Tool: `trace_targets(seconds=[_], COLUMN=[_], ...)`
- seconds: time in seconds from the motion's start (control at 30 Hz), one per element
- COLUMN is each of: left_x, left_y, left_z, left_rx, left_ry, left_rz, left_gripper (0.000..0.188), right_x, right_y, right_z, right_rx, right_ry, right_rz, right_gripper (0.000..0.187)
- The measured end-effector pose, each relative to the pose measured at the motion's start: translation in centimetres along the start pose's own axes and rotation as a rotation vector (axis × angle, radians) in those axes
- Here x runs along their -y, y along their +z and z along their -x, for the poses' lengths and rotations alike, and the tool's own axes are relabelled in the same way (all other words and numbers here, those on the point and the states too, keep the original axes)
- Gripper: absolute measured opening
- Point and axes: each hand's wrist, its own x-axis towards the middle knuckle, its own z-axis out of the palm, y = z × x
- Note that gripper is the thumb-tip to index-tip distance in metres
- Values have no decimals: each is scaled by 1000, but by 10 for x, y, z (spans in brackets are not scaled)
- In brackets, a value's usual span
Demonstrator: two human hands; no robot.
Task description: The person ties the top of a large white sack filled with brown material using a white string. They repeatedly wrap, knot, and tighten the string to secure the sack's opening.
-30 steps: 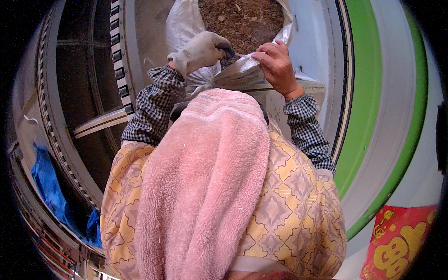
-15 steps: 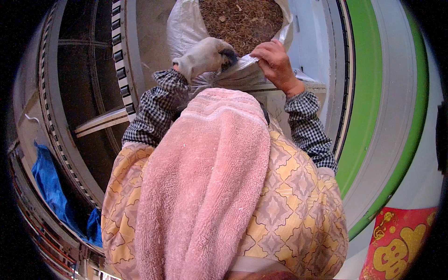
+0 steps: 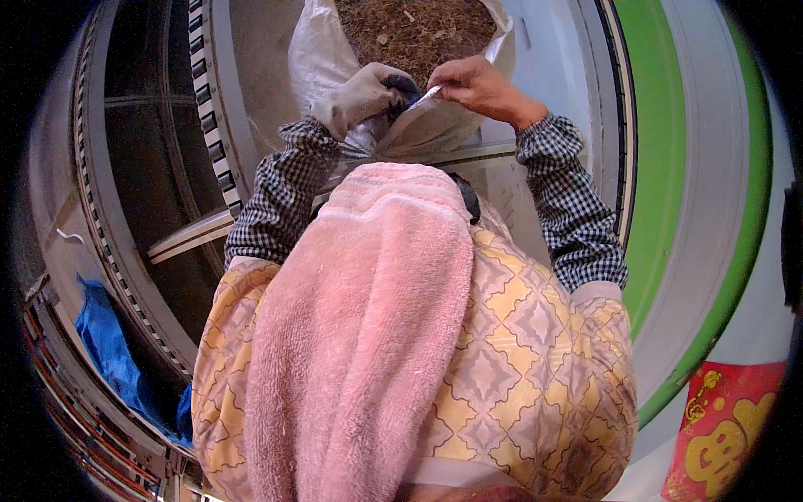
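Note:
A white woven sack stands open in front of me, filled with brown, dry, shredded plant matter. My left hand, in a light glove with dark fingertips, is closed on the near rim of the sack. Bare, my right hand pinches the same rim just to the right, drawing a fold of it up between finger and thumb. The two hands are close together but apart. Below them the sack's near side hangs in creases. My left fingertips are partly hidden by the cloth.
A pink towel hangs down in front, over my yellow patterned clothing. To the left runs a metal frame with a dark gap and a blue sheet. A green and grey band curves along the right, above a red-and-gold decoration.
My right hand has shifted left along the rim, nearer my left hand, and turned more sideways. The sack appears slightly farther left and higher in view.

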Motion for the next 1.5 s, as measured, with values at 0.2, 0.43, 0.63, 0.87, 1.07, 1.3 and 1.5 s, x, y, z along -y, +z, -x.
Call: trace_targets(seconds=[0.2, 0.43, 0.63, 0.87, 1.07, 1.3, 1.5], left_x=[-3, -7, -9, -18, -16, -14, -9], left_y=[10, 12, 9, 11, 10, 9, 10], left_z=[0, 5, 11, 12, 12, 14, 15], left_rx=[-1, -91, -120, -100, -58, -88, -116], left_ry=[-15, -54, -32, -113, -90, -115, -73], left_rz=[57, 41, 65, 93, -14, 4, -12], left_gripper=[27, 29, 30, 28, 25, 23, 22], right_x=[1, -1, 18, 32, 9, 13, 15], right_y=[-1, 1, -1, 42, 76, 83, 82], right_z=[0, 1, 7, 49, 35, 30, 33], right_rx=[51, -27, -555, -650, -514, -597, -603], right_ry=[-3, 83, -275, 371, 584, 530, 429], right_rz=[24, -83, 324, -16, -486, -746, -830], right_gripper=[11, 14, 11, 18, 25, 18, 16])
